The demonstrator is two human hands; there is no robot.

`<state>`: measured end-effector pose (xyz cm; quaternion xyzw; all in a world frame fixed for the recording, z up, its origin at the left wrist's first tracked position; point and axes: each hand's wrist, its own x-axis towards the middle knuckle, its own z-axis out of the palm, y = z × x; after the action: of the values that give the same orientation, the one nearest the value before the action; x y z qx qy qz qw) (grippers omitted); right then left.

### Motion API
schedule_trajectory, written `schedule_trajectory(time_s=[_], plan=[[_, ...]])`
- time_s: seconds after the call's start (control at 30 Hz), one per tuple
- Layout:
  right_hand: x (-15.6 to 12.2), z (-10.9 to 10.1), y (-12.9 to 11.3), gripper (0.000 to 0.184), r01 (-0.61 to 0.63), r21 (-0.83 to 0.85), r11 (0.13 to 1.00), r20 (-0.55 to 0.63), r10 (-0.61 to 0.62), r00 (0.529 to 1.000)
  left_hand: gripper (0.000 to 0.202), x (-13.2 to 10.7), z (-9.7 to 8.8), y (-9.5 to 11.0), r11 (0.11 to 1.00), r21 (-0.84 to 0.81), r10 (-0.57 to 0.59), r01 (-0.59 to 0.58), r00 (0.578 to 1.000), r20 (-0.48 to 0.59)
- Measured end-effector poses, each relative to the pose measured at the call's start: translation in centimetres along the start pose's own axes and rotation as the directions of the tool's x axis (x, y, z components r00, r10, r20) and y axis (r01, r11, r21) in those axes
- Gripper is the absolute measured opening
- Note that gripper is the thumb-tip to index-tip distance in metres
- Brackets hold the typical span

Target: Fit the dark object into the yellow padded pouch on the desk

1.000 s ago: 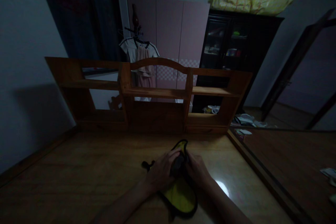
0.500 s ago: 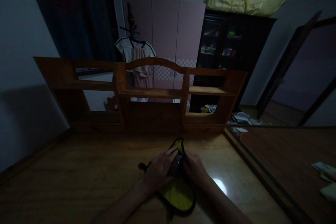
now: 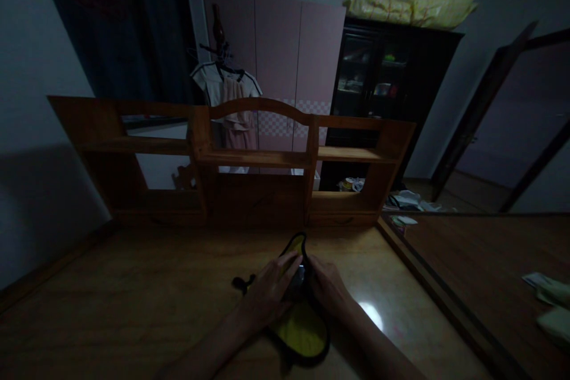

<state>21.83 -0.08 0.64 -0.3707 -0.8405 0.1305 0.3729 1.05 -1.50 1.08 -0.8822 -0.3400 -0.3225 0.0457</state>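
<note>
A yellow fabric case with black edging [image 3: 299, 332] lies opened out on the wooden desk, its narrow upper end raised between my hands. My left hand [image 3: 269, 286] bends over its left side, fingers pressed on the yellow upper flap. From the right, my right hand [image 3: 330, 288] grips the black edge, with its fingertips partly hidden. Between the two hands sits a dark, shiny object [image 3: 301, 274], mostly covered, and I cannot make out its kind. A small black tab [image 3: 240, 282] sticks out beyond my left hand.
The wooden desk [image 3: 133, 291] carries a shelf unit [image 3: 256, 159] along its back. A raised wooden edge [image 3: 427, 279] borders the right side, with a brown surface and several pale cloths or papers beyond. A wall [image 3: 40, 190] closes off the left. The light is dim.
The camera view has shifted slightly. Both hands keep their hold on the case, and its raised upper end leans a little differently. Little else differs.
</note>
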Motion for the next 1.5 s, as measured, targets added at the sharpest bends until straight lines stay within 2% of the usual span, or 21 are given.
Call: schedule_trajectory(time_s=[0.27, 0.47, 0.63, 1.07, 1.5], plan=[[0.1, -0.2, -0.3, 0.048, 0.017, -0.074, 0.997, 0.0, -0.018, 1.0, 0.087, -0.6, 0.9, -0.4, 1.0, -0.005, -0.023, 0.023, 1.0, 0.018], [0.2, -0.5, -0.5, 0.05, 0.026, -0.094, 0.995, 0.026, -0.023, 0.999, 0.078, -0.6, 1.2, -0.4, 0.999, -0.033, -0.001, 0.002, 1.0, 0.023], [0.1, -0.3, -0.4, 0.05, 0.021, -0.096, 0.995, 0.001, -0.021, 1.0, 0.071, -0.7, 1.3, -0.7, 0.997, -0.081, 0.01, -0.007, 0.999, 0.035], [0.0, 0.0, 0.4, 0.035, 0.004, -0.156, 0.988, -0.012, -0.006, 1.0, 0.082, -0.5, 1.0, -0.6, 0.982, -0.173, -0.053, 0.076, 0.99, 0.133], [-0.1, -0.1, 0.9, 0.031, 0.016, -0.246, 0.969, 0.011, -0.014, 1.0, 0.083, -0.2, 0.7, -0.6, 0.976, -0.207, -0.039, 0.074, 0.984, 0.172]])
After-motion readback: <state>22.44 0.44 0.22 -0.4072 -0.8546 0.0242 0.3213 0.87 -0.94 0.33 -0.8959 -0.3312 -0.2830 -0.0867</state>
